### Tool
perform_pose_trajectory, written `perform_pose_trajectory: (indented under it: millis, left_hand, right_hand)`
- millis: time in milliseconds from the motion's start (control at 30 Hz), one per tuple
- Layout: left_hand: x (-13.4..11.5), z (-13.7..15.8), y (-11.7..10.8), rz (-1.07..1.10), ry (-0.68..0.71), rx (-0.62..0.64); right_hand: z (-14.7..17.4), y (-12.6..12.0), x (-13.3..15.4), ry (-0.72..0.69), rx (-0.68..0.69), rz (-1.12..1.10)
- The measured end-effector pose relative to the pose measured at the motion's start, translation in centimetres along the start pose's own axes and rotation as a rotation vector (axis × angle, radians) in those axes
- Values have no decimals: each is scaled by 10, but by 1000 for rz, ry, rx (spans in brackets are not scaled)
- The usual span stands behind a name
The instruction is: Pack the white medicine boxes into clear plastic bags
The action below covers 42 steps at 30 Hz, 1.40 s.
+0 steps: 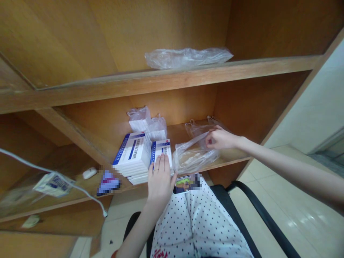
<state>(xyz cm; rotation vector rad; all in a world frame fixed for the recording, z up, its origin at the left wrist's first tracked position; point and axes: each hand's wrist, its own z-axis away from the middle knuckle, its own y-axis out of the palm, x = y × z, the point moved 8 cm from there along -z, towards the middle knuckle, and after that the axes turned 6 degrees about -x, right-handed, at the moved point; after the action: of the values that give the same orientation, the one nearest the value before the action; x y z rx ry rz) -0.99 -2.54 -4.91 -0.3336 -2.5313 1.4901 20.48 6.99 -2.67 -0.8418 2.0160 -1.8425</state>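
Observation:
My left hand (161,179) lies with its fingers stretched flat on the top box of a short stack of white and blue boxes (161,145). Directly left of that stands a taller stack of the same kind of boxes (131,148), with printed labels facing up. Over the shelf on the right, my right hand (219,138) pinches the upper edge of a clear plastic bag (192,156). The bag slumps on the shelf beside the short stack, and its mouth seems partly spread. More clear plastic (196,128) lies behind it.
Two bagged white packs (146,122) stand behind the stacks. Another clear plastic bag (188,58) lies on the upper shelf (172,80). A white cable (80,191) hangs across the left compartment. A phone-like thing (185,183) rests on my lap, above the black chair (258,215).

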Motion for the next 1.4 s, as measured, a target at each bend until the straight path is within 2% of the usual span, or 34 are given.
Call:
perform_pose_trajectory:
  millis: [133,267,533,767,1000,1133,1233,1400]
  left_hand:
    - [-1,3,5,-50,-2,-6]
    - [-2,2,1,-39,-10,-24]
    - [-2,12,-1,-32,-22,-28]
    - [-1,30,-5,-16,17,-64]
    - [-2,42,-26,76,69,-375]
    - [1,41,-37,138,9,-497]
    - [3,40,-44,191,-42,-564]
    - [3,39,-55,266,-116,-668]
  right_hand:
    - [1,-10,23,-55,-59,-12]
    - [3,-13,38,-127,-61,-40]
    - [6,-1,24,-85,-16,-63]
    - [11,-3,22,-59,-22,-77]
    - [10,-7,26,-83,-98,-111]
    - [11,-19,35,-125,-187,-162]
    - [11,-30,44,-126,-242,-303]
    - [10,-38,53,-77,-258,-571]
